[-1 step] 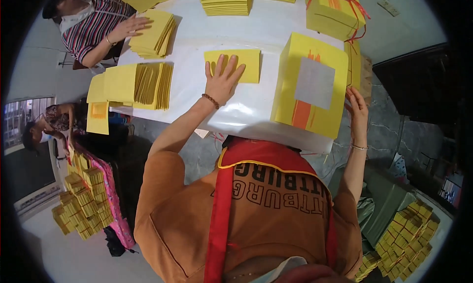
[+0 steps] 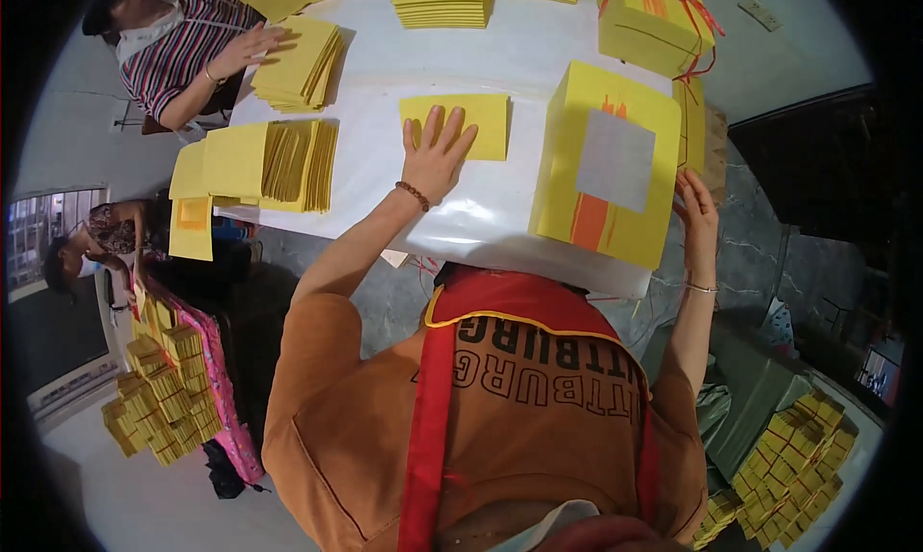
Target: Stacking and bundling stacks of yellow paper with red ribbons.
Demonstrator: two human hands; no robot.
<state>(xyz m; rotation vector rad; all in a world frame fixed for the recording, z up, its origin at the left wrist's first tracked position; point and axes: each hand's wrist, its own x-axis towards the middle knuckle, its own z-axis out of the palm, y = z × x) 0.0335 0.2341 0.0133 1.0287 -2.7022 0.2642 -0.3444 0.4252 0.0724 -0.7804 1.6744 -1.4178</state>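
Clearly, the person's left hand (image 2: 440, 153) lies flat with its fingers spread on a thin yellow rectangular paper piece (image 2: 492, 119), pressing on it rather than grasping it. This paper lies on the white-covered table (image 2: 375, 71), directly under that palm, with its right part showing beyond the fingers.

At three o'clock from the left hand stands a large yellow box-shaped block (image 2: 560, 148), its top face bearing a pale grey square and orange-red streaks. The right hand (image 2: 697, 201) is at about four o'clock from the block's middle, just beside its right side, fingers slightly bent; whether they grip or touch anything is hidden from this angle. A brown beaded bracelet (image 2: 412, 196) circles the left wrist.

Taking the left hand as the clock's centre, a neat stack of yellow paper (image 2: 440, 9) sits at twelve, and a yellow block tied with red strapping (image 2: 649, 28) at two. At ten, a co-worker's hand (image 2: 252, 50) rests on a slanting pile of yellow paper sheets (image 2: 298, 66). At nine lies a fanned row of folded yellow papers (image 2: 288, 167), and well apart at eight, a heap of yellow bundles (image 2: 168, 393).
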